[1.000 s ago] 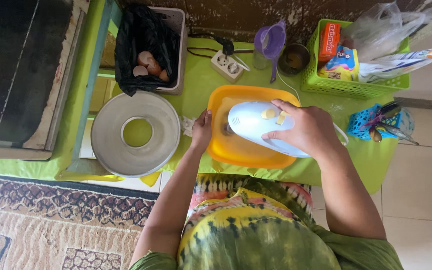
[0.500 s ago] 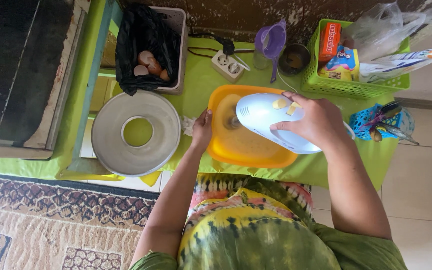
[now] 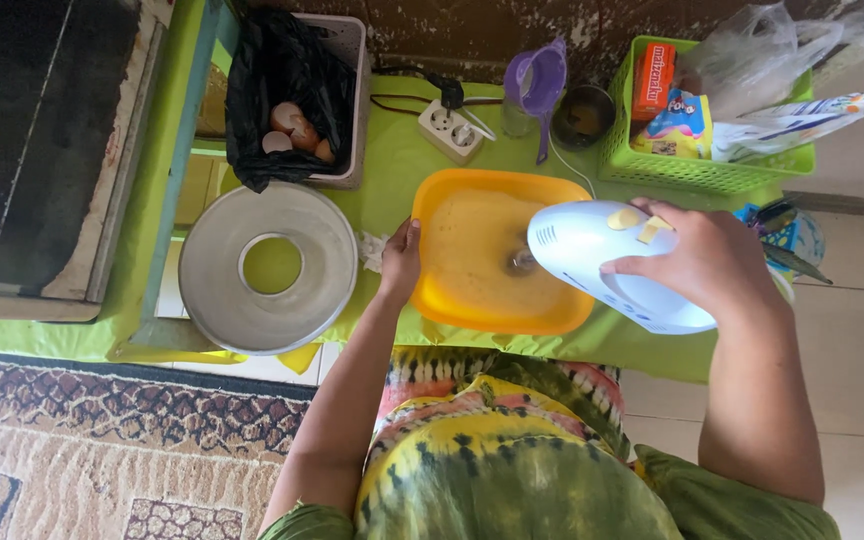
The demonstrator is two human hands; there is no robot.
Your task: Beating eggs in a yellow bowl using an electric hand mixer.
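A white electric hand mixer [image 3: 620, 262] is gripped from above by the right hand [image 3: 704, 262], whose fingers are wrapped closed around its handle, and it is held over the right part of an orange rectangular tub [image 3: 497, 250]. The mixer's metal beaters [image 3: 522, 262] are dipped into the pale yellow batter [image 3: 477, 238] that fills the tub. The tub's left rim is held by the left hand [image 3: 401, 260], with the thumb hooked over the edge and the fingers closed against the outer wall. The tub is set near the front edge of a desk [image 3: 392, 170] covered in a bright green cloth. Just to the left of the tub, a round metal ring-shaped cake pan [image 3: 268, 267] is placed, and a small crumpled white scrap [image 3: 373, 251] is seen between the two. Farther back on the left, a pale basket lined with a black plastic bag [image 3: 282, 90] is found, with eggshells [image 3: 292, 128] lying inside. A white power strip [image 3: 450, 130] is laid behind the tub, beside a purple measuring jug [image 3: 536, 84] and a small dark round bowl [image 3: 584, 116]. At the far right, a green plastic basket [image 3: 697, 172] is filled with packets and clear bags. A patterned rug [image 3: 102, 440] is spread on the floor at the near left.
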